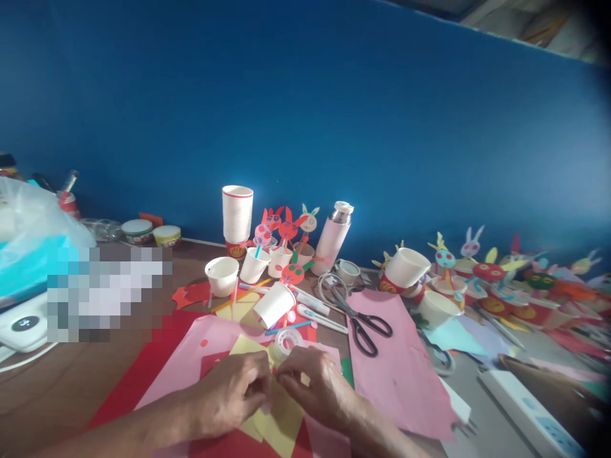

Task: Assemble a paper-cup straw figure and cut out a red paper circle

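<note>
My left hand [236, 389] and my right hand [317, 385] meet over yellow paper [281, 416], fingertips almost touching. Both are closed in a pinch; what lies between the fingers is too small and hidden to name. A speck of red shows at the fingertips. Just beyond them is a clear tape roll [287, 341]. Under the yellow sheets lie pink paper [179, 366] and red paper [128, 369]. A white paper cup [275, 305] lies on its side past the tape, near a red rabbit head with green ears [293, 273].
Black-handled scissors [365, 324] rest on a pink sheet [401, 375] at right. A white utility knife [322, 319] lies nearby. Stacked cups [237, 213] and a pink thermos [334, 238] stand by the blue wall. Several rabbit cups and a power strip [529, 413] are at right.
</note>
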The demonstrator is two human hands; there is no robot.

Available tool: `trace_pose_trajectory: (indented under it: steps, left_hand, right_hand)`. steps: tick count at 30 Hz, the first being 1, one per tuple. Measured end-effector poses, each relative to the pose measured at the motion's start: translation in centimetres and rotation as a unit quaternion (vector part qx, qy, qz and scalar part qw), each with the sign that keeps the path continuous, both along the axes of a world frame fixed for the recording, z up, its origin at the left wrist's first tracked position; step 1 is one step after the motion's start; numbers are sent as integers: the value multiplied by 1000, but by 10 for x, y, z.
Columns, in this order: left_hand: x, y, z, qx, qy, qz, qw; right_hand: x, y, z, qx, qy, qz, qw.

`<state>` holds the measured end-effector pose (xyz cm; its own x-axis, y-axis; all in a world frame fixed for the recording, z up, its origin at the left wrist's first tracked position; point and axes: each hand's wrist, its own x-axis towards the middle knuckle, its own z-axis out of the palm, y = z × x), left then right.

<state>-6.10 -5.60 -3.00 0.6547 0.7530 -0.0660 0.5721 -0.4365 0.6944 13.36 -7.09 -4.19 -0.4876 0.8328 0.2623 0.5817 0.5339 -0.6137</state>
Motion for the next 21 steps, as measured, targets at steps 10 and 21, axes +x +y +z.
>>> trace_pose_trajectory:
  steps: [10,21]
  left_hand:
    - [4,14,7,-246,-194,97,945]
    - [8,12,2,-355,-312,149,869]
  right_hand:
    - [-10,0,5,-179,167,-93,965]
    - [-19,6,5,-335,354,-96,868]
